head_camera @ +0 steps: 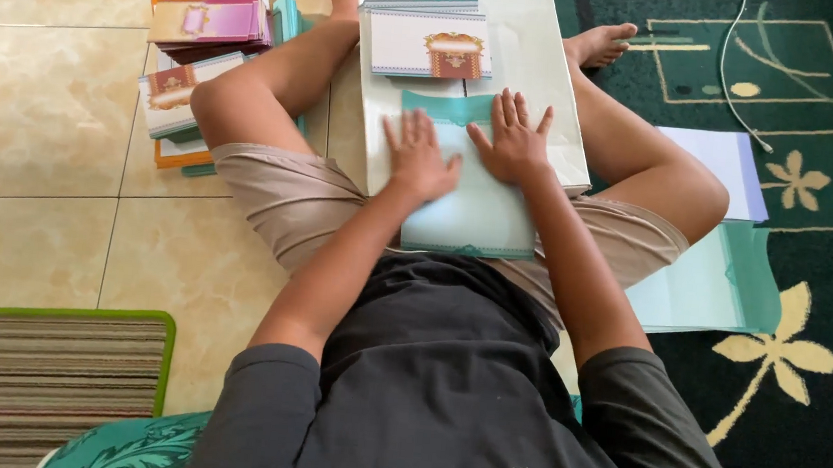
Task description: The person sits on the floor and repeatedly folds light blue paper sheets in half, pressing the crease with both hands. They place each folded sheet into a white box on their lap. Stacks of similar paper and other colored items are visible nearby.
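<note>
Two hands, left hand [417,159], right hand [513,142], flat on one teal envelope [469,209]

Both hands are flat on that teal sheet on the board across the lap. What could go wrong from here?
1. The white board rests only on the legs; a knee shift could tip it and slide off the card stack at its far end.
2. The left hand and right hand press near the top of the teal sheet, whose lower edge overhangs the board and may crease or skew.
</note>
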